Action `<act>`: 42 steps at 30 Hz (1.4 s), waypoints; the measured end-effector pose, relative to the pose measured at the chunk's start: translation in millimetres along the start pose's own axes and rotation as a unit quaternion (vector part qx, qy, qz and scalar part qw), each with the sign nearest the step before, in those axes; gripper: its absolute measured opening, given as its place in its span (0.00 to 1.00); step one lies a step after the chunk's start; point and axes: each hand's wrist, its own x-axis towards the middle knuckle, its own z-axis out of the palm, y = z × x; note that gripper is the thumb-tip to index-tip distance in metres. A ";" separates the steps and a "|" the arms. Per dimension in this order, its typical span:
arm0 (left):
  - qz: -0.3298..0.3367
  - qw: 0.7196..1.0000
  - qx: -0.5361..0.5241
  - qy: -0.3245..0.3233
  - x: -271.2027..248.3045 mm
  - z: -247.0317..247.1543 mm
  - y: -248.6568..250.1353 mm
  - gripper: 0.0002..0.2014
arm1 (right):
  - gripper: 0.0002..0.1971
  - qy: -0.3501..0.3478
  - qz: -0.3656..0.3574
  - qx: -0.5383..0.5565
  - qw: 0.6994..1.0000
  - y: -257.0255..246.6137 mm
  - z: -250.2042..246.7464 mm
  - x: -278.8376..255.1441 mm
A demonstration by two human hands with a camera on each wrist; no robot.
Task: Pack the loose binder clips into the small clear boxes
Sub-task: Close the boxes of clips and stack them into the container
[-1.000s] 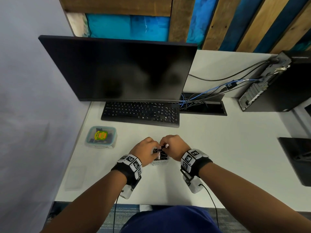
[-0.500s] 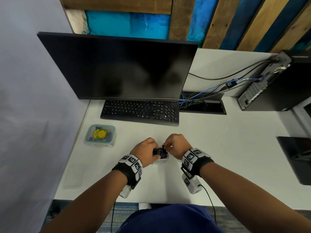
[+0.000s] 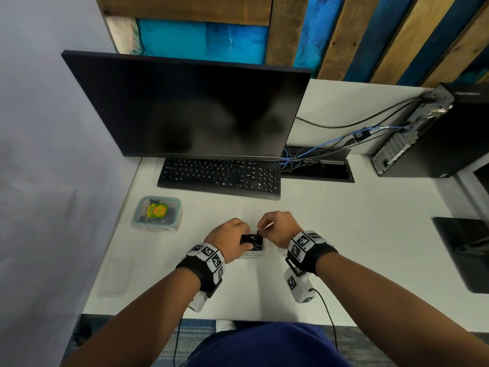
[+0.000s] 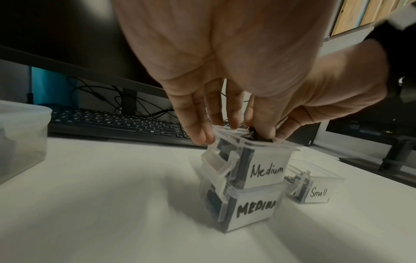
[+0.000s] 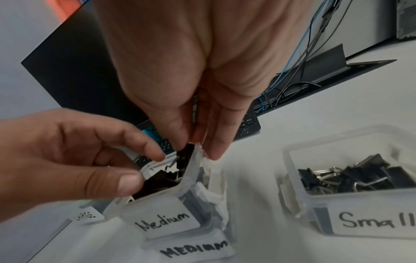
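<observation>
Two small clear boxes are stacked near the desk's front edge: the open-topped "Medium" box [image 5: 162, 220] [image 4: 265, 169] [image 3: 251, 254] sits on a "MEDIUM" box [image 4: 254, 210]. Black clips fill the top one. My left hand [image 5: 144, 167] [image 3: 238, 239] pinches the top box's rim between thumb and fingers. My right hand [image 5: 195, 147] [image 3: 267, 227] pinches a black binder clip [image 5: 185, 151] [image 4: 255, 136] at the box's far corner, partly inside. Just to the right stands a "Small" box [image 5: 360, 222] [image 4: 317, 194] holding several small clips.
A larger lidded container [image 3: 157, 214] sits at the left, labelled "LARGE" [image 5: 86, 215]. A keyboard [image 3: 219, 178] and monitor [image 3: 185, 107] stand behind the boxes. A cable tray [image 3: 317, 168], a computer tower [image 3: 428, 133] and a dark slab [image 3: 465, 252] lie right.
The clip stood upright between my hands above the box; now it is lower, at the box's rim. Both hands stay at the stacked boxes.
</observation>
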 end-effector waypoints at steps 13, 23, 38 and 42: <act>-0.011 0.999 -0.004 -0.030 3.2 -1.4 -0.5 0.31 | 0.03 -0.003 -0.006 -0.013 1.000 3.9 1.3 0.4; -0.051 0.996 -0.062 -0.023 4.4 -3.0 -5.2 0.22 | 0.06 0.023 -0.005 -0.014 1.000 15.3 -17.9 -0.9; -0.054 0.995 -0.077 -0.022 3.2 -2.3 -3.8 0.19 | 0.57 -0.134 0.074 -0.231 0.961 83.2 -18.5 -38.5; -0.055 0.994 -0.091 -0.032 0.7 0.1 -8.0 0.21 | 0.56 -0.139 0.083 -0.248 0.955 89.2 -8.4 -42.3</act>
